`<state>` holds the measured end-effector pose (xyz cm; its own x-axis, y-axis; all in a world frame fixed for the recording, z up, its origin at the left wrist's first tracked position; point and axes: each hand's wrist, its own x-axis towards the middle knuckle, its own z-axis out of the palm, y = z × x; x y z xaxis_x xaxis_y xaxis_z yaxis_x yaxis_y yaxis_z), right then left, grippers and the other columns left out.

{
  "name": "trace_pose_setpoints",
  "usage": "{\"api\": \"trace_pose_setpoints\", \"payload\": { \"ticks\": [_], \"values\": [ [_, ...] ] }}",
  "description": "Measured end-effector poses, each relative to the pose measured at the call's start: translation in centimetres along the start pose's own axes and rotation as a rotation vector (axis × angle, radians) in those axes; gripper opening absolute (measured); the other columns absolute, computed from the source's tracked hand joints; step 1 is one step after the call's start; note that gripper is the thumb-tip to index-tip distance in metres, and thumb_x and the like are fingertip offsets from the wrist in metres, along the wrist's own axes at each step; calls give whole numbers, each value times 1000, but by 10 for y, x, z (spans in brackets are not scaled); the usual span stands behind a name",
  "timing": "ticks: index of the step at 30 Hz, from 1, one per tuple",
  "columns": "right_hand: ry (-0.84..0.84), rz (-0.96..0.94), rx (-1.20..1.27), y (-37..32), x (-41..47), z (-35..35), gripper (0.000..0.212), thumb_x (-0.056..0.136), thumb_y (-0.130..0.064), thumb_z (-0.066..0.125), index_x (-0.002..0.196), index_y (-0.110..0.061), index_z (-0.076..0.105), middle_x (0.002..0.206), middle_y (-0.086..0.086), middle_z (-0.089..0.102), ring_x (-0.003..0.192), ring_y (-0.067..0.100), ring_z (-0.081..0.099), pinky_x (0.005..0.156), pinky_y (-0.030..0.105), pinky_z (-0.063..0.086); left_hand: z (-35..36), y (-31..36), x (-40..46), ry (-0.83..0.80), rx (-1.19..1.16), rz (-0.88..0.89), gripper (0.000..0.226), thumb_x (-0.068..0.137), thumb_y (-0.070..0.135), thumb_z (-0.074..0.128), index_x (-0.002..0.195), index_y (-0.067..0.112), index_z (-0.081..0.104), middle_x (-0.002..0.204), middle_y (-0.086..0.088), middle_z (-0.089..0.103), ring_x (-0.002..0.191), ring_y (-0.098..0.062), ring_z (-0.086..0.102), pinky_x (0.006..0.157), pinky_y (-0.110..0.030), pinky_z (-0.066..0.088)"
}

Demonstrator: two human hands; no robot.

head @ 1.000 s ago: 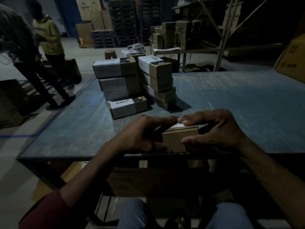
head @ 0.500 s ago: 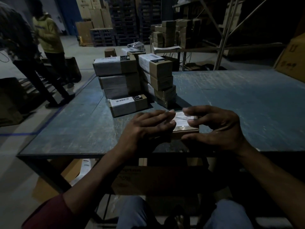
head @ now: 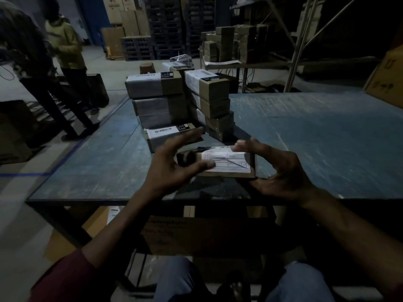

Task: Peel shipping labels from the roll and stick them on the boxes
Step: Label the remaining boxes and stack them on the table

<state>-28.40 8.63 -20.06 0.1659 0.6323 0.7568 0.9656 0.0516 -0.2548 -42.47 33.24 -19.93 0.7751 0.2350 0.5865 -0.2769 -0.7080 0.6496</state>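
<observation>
Right hand (head: pixel 281 171) is gripping a small cardboard box (head: pixel 226 164) just above the near edge of the table (head: pixel 316 138), fingers curled over its far side. Its white label (head: pixel 227 161) faces up, and the left hand (head: pixel 172 166) has its thumb pressing the label's left edge, other fingers spread loose.

both forearms reached forward over the knees. the left hand (head: pixel 172 168) spread its fingers, thumb tip pressed forward. the right hand (head: pixel 281 171) curled thumb and fingers inward in a grip, palm facing left.
</observation>
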Motion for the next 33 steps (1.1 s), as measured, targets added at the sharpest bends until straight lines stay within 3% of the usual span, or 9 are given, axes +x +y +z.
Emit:
{"api": "trace_pose_setpoints", "payload": {
  "ticks": [4, 6, 8, 10, 12, 17, 23, 28, 33],
  "values": [
    [-122, -195, -25, 9, -1, 4, 53, 98, -14, 70, 146, -3, 50, 145, 16, 59, 142, 31, 52, 122, 63, 27, -7, -7, 7, -154, -537, -520, 97, 53, 38, 98, 142, 36, 60, 133, 1, 71, 116, -20, 72, 90, -41, 63],
    [-131, -266, -48, 13, -1, 7, 48, 104, -21, 59, 146, 0, 47, 145, 20, 58, 142, 37, 50, 120, 68, 28, -4, -6, 3, -96, -609, -508, 96, 52, 17, 103, 139, 26, 63, 124, -2, 75, 114, -27, 73, 86, -41, 64],
    [-131, -213, -71, 9, 2, 8, 64, 93, -24, 79, 144, 2, 51, 152, 18, 53, 148, 36, 43, 120, 65, 30, -1, -3, -2, 20, -574, -439, 91, 51, 8, 100, 134, 20, 66, 120, 0, 76, 113, -25, 73, 86, -39, 63],
    [-146, -29, -27, 4, 6, 5, 96, 73, -44, 94, 149, -6, 50, 162, 11, 40, 155, 27, 32, 125, 49, 29, 1, -1, -7, 87, -451, -335, 88, 51, 8, 99, 132, 20, 67, 123, 5, 74, 115, -18, 72, 89, -36, 63],
    [-120, 171, 64, 5, 10, 6, 104, 65, -60, 91, 151, -19, 49, 165, 2, 35, 155, 15, 29, 124, 34, 31, 1, -1, -11, 143, -315, -248, 86, 51, 14, 102, 129, 25, 67, 125, 8, 72, 118, -11, 69, 91, -31, 62],
    [39, 372, 75, 19, 21, 27, 68, 75, -41, 92, 137, -27, 65, 144, -8, 55, 131, 6, 55, 103, 38, 54, -11, -25, -10, 331, -98, -185, 81, 59, 31, 103, 129, 26, 63, 129, 11, 68, 123, -8, 65, 97, -44, 60],
    [-47, 501, 107, 25, 37, 52, 47, 81, -42, 87, 124, -33, 71, 124, -13, 68, 112, 2, 64, 92, 35, 58, -35, -78, 19, 518, 38, -371, 78, 58, 55, 98, 124, 35, 62, 120, 22, 68, 114, 5, 63, 100, -41, 58],
    [-17, 635, 99, 39, 37, 67, 32, 85, -37, 85, 116, -30, 76, 112, -14, 73, 102, -2, 66, 84, 28, 57, -27, -97, 38, 513, -4, -462, 73, 70, 43, 96, 130, 30, 58, 108, 30, 63, 91, 26, 58, 82, -7, 50],
    [10, 701, 65, 48, 24, 71, 20, 87, -31, 83, 107, -29, 79, 100, -17, 75, 92, -7, 68, 81, 27, 57, -25, -104, 52, 484, 13, -490, 85, 74, 54, 90, 143, 33, 44, 122, 20, 65, 109, -7, 66, 93, -28, 54]
  ]
}}
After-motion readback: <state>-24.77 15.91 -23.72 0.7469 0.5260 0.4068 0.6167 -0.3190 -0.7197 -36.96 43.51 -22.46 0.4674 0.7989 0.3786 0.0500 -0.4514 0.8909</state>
